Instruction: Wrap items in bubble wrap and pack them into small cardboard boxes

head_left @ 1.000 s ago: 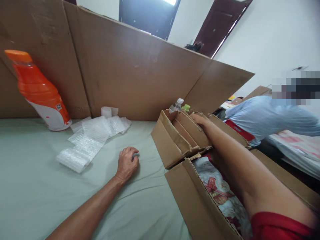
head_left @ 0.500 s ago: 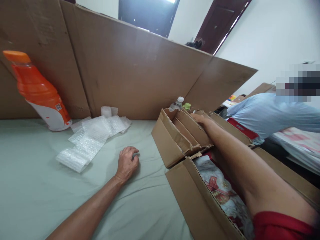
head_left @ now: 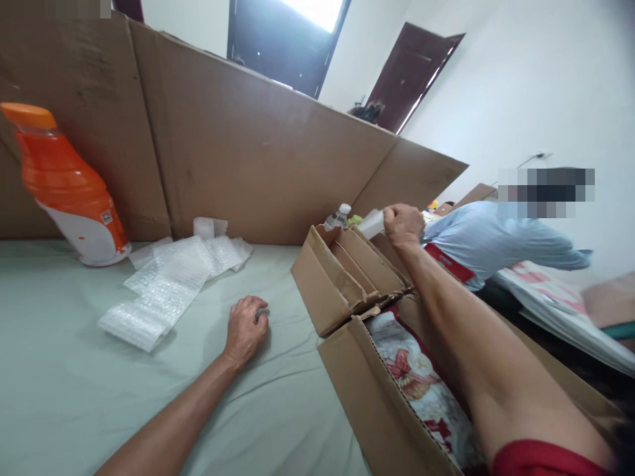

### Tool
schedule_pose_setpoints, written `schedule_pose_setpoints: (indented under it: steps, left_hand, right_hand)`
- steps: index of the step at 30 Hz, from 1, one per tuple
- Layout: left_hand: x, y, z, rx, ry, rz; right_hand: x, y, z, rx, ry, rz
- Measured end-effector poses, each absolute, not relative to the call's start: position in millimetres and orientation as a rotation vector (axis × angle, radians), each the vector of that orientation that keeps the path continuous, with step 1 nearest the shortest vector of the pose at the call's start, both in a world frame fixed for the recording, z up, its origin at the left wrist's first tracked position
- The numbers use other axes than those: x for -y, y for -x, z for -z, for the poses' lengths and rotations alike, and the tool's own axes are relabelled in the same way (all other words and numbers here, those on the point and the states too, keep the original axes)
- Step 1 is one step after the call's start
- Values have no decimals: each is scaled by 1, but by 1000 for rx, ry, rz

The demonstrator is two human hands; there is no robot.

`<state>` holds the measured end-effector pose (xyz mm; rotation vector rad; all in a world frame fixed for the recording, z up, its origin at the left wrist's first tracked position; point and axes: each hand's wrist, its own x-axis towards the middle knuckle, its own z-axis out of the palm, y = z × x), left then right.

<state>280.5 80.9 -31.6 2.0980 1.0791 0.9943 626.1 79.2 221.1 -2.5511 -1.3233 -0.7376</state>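
My right hand [head_left: 404,226] is raised over the far cardboard box [head_left: 317,284], its fingers closed on a translucent white piece of bubble wrap [head_left: 371,225], whose bubbles are too blurred to make out. On the pale green sheet [head_left: 278,396] lies my left hand [head_left: 247,330], fingers loosely bent, with thumb and forefinger apart; nothing shows plainly in it. Left of that hand, flat strips of bubble wrap [head_left: 169,281] overlap one another. A small roll of bubble wrap [head_left: 204,227] stands behind them.
An orange bottle [head_left: 74,185] stands by the cardboard wall [head_left: 258,145]. A clear bottle [head_left: 338,217] with a white cap and a green cap [head_left: 354,219] rise behind the far box. The nearer box [head_left: 377,396] holds patterned cloth [head_left: 411,377]. Another person [head_left: 486,238] is at the right.
My right hand has come up out of the far box with the translucent white piece in it. The view has shifted slightly; my left hand stays on the sheet.
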Motion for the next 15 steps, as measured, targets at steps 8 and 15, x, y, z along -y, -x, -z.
schedule_pose_setpoints:
  steps: [8,15]
  left_hand:
    - [-80,-280,29,-1089,-2110,-976]
    - [-80,-278,31,-1032,-2120,-996]
  right_hand:
    - [-115,-495,-280,1469,1795,699]
    - [-179,-395,-229,1719,1594,175]
